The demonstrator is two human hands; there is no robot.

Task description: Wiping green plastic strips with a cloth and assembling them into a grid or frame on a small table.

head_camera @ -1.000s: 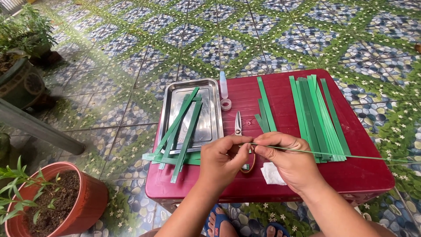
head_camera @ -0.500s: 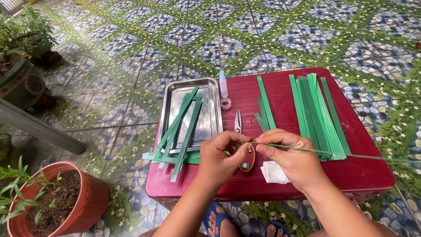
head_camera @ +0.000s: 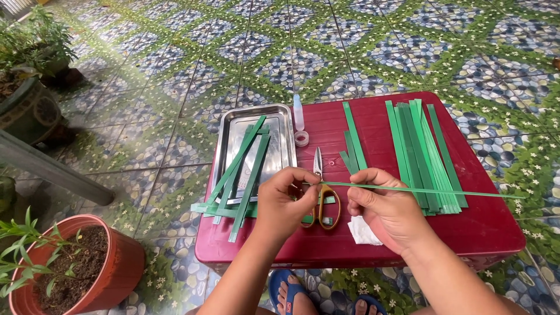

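Note:
My left hand (head_camera: 286, 201) and my right hand (head_camera: 386, 208) together hold one long thin green strip (head_camera: 431, 191) level above a low dark red table (head_camera: 496, 233). The left fingers pinch its left end and the right fingers pinch it a little further along; the rest sticks out past the table's right edge. Under my hands lie scissors (head_camera: 322, 195) with orange handles and a small white scrap (head_camera: 363, 232).
A metal tray (head_camera: 280, 131) at the table's left holds several green strips (head_camera: 242, 169) that overhang its front edge. A pile of green strips (head_camera: 423, 151) lies at the right, with a small bottle (head_camera: 298, 112) and tape roll (head_camera: 301, 138) between. A potted plant (head_camera: 70, 268) stands on the tiled floor.
My hands have drawn slightly apart along the strip; the strip stays level. Nothing else on the table has moved.

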